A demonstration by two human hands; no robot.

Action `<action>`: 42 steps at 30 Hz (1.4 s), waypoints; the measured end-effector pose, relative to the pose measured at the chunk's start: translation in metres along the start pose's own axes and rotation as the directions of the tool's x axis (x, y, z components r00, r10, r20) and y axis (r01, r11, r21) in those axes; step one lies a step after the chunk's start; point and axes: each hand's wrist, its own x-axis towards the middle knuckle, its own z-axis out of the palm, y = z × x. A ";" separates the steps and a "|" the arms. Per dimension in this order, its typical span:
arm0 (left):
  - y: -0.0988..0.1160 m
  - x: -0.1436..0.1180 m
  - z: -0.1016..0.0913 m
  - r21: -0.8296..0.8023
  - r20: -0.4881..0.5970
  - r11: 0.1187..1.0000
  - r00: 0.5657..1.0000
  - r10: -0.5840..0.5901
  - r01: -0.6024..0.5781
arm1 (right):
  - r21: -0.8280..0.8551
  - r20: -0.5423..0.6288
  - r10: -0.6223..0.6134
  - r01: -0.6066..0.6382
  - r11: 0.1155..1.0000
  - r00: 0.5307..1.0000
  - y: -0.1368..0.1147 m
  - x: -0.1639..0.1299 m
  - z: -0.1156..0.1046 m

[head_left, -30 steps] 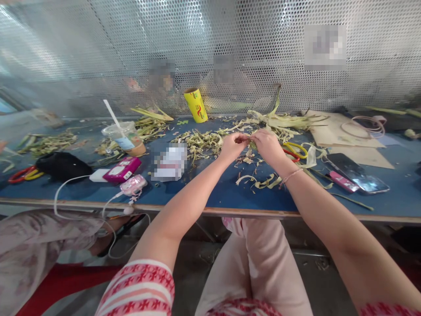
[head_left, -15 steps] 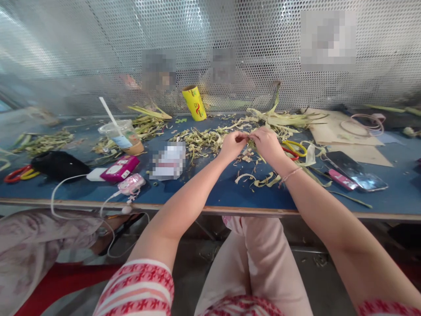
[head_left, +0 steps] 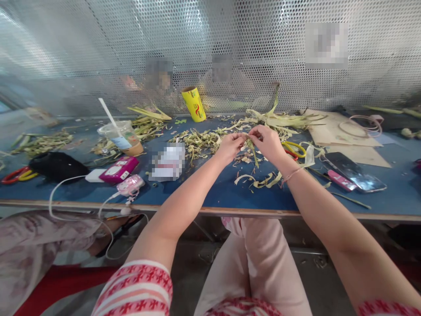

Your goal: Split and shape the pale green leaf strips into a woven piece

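Note:
Over the middle of the table my left hand (head_left: 230, 147) and my right hand (head_left: 268, 141) meet, both with fingers pinched. Between the fingertips is a small piece of pale green plant stalk (head_left: 255, 157), its lower end hanging under my right hand. The part within the fingers is mostly hidden. Behind and around my hands lies a loose pile of dry, yellow-green plant scraps (head_left: 204, 142). Longer pale leaves (head_left: 279, 117) stretch beyond my right hand. Scissors with red and yellow handles (head_left: 297, 149) lie beside my right wrist, partly covered by it.
Left on the blue table (head_left: 184, 193) are a plastic cup with a straw (head_left: 120, 136), a magenta box (head_left: 120, 170) and a black pouch (head_left: 57, 166). A yellow tube (head_left: 194, 104) stands at the mesh wall. Right are a phone (head_left: 357, 171) and cardboard (head_left: 342, 127).
My fingertips have drawn slightly apart, and a green stalk end now shows hanging below my right hand. The view has shifted slightly; the table items stay put.

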 end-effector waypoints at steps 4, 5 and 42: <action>-0.001 0.001 0.000 -0.035 -0.024 0.999 1.000 -0.002 0.001 | -0.019 0.010 -0.040 0.040 0.999 0.999 -0.002 -0.001 -0.002; -0.001 0.001 0.000 -0.035 -0.032 0.999 0.999 -0.003 0.002 | -0.021 0.015 -0.042 0.042 0.999 0.999 -0.002 -0.001 -0.002; -0.003 -0.007 -0.002 0.578 -0.075 0.779 0.935 0.346 -0.243 | -0.518 0.178 -0.111 0.189 0.834 0.978 -0.003 -0.005 0.000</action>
